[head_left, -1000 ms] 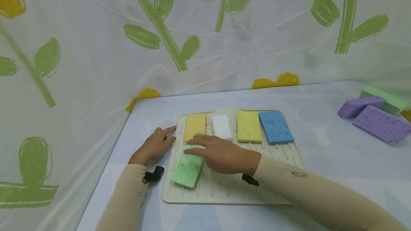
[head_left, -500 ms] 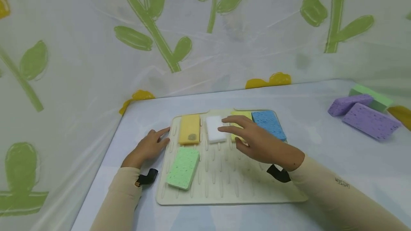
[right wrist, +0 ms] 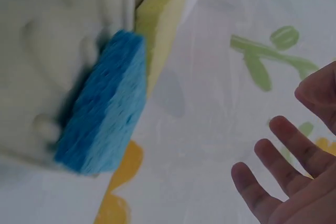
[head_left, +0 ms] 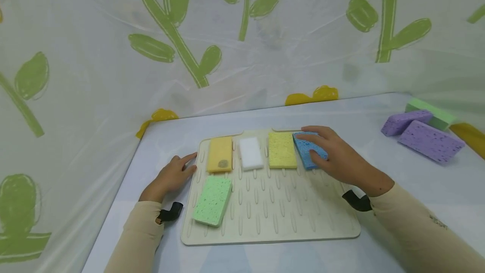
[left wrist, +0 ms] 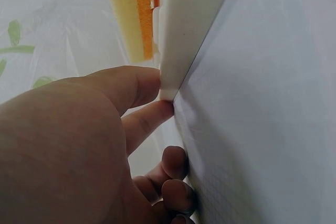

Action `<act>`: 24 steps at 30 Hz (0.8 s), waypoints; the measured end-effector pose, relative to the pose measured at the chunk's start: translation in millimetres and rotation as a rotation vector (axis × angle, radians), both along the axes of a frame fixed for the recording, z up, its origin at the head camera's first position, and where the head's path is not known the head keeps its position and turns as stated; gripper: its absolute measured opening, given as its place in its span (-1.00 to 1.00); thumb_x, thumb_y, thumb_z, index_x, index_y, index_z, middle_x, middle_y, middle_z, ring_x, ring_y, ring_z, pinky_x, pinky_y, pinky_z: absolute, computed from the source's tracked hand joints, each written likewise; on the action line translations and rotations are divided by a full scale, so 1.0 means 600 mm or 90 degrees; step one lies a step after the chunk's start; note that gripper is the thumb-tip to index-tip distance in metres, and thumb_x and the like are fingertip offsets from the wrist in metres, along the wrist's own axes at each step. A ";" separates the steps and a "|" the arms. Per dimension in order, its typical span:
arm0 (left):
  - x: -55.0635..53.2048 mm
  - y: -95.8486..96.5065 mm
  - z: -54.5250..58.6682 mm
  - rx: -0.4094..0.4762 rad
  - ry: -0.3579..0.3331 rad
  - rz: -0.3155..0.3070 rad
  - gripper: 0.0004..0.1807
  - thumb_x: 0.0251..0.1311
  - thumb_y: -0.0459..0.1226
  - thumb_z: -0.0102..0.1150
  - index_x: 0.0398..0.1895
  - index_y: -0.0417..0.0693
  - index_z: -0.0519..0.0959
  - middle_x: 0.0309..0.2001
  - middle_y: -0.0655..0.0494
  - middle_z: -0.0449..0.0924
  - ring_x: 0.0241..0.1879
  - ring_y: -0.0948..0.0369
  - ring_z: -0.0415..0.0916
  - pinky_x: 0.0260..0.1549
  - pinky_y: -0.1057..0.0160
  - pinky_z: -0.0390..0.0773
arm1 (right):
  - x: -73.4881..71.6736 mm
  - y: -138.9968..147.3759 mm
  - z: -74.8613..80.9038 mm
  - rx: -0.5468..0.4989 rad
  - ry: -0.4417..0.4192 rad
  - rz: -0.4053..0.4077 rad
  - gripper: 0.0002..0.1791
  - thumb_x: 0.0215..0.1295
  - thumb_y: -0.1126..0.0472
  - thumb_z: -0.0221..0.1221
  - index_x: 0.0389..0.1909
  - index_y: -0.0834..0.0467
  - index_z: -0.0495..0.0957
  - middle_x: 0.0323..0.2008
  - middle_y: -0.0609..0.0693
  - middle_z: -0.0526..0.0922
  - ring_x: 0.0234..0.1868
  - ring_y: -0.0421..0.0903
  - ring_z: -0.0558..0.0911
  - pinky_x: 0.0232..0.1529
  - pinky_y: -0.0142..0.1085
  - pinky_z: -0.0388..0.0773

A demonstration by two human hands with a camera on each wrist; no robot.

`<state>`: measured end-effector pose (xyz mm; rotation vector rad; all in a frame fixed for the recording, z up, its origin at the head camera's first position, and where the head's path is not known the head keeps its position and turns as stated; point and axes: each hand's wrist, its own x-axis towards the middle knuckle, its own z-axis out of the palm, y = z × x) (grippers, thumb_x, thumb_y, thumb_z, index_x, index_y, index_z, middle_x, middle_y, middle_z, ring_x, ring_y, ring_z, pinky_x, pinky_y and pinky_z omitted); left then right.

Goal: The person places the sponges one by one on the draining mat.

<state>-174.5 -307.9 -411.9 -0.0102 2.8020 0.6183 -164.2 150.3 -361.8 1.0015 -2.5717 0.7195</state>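
A cream ribbed drying mat (head_left: 265,218) lies on the table. My left hand (head_left: 169,178) rests at its left edge, thumb and index fingertips against the rim (left wrist: 176,40). Spread fingers of my right hand (head_left: 337,155) hover over the blue sponge (head_left: 305,148) and partly hide it; the right wrist view shows a gap between that hand and the blue sponge (right wrist: 105,108). Leftward in the same row lie a speckled yellow sponge (head_left: 282,151), a white sponge (head_left: 251,153) and a yellow-orange sponge (head_left: 219,153) with a dark spot. A green sponge (head_left: 213,201) lies tilted in front.
On the table at the right, two purple sponges (head_left: 432,140) lie against a light green block (head_left: 432,113). Behind the table hangs a white sheet (head_left: 295,62) printed with green leaves and yellow flowers.
My right hand has moved right, from over the green sponge, past the white and yellow ones, to the blue sponge. My left hand stays at the mat's edge. The head view has shifted slightly.
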 end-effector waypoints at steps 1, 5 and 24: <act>0.000 0.000 0.000 0.002 0.000 0.002 -0.38 0.48 -0.02 -0.02 0.55 0.17 0.20 -0.20 -0.05 0.29 -0.32 0.10 0.30 -0.35 0.16 0.28 | 0.000 0.006 -0.002 0.000 0.000 -0.008 -0.39 0.27 0.47 0.22 0.34 0.08 0.44 0.37 0.14 0.35 0.32 0.15 0.36 -0.35 -0.31 0.51; 0.000 -0.002 -0.002 0.003 0.008 -0.003 -0.38 0.48 -0.02 -0.02 0.55 0.16 0.21 -0.20 -0.05 0.30 -0.32 0.11 0.30 -0.35 0.16 0.29 | 0.000 0.033 -0.008 0.019 0.004 -0.060 -0.39 0.26 0.44 0.23 0.34 0.09 0.44 0.35 0.18 0.35 0.32 0.20 0.35 -0.36 -0.24 0.53; 0.001 -0.002 -0.004 -0.003 0.006 -0.003 -0.37 0.48 -0.01 -0.04 0.56 0.14 0.19 -0.16 -0.08 0.32 -0.29 0.09 0.32 -0.33 0.15 0.31 | -0.009 0.161 -0.029 0.084 -0.018 -0.289 -0.43 0.23 0.35 0.22 0.30 0.24 0.42 0.27 0.42 0.37 0.24 0.46 0.33 0.14 0.40 0.27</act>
